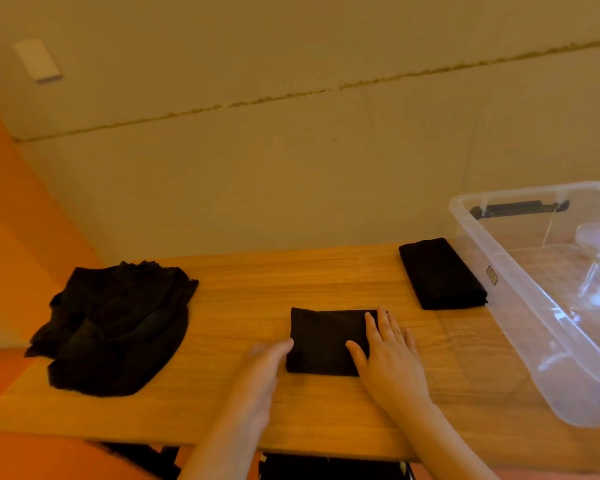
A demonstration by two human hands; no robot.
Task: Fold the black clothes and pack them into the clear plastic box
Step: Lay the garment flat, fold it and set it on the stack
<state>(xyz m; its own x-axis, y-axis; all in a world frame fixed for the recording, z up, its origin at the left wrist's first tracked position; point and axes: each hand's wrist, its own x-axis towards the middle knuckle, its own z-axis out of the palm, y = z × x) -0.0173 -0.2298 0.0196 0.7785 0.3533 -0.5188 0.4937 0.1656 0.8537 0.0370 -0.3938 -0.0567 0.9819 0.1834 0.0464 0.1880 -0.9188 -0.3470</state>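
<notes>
So the small folded black cloth rectangle (pixel 326 342) sits on the wooden tabletop (pixel 243 306). Right hand (pixel 390 355) lies flat on its right end, grip relaxed, holding nothing. Left hand (pixel 262 370) touches its left edge, fingers straight. Further right: another folded black garment (pixel 440 273) beside the clear plastic box (pixel 520 306). Far left: crumpled black clothes pile (pixel 115 323).

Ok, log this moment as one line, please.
stage: folding | right hand flat on folded cloth | left hand at its edge | second folded cloth beside clear box | unfolded pile left
</notes>
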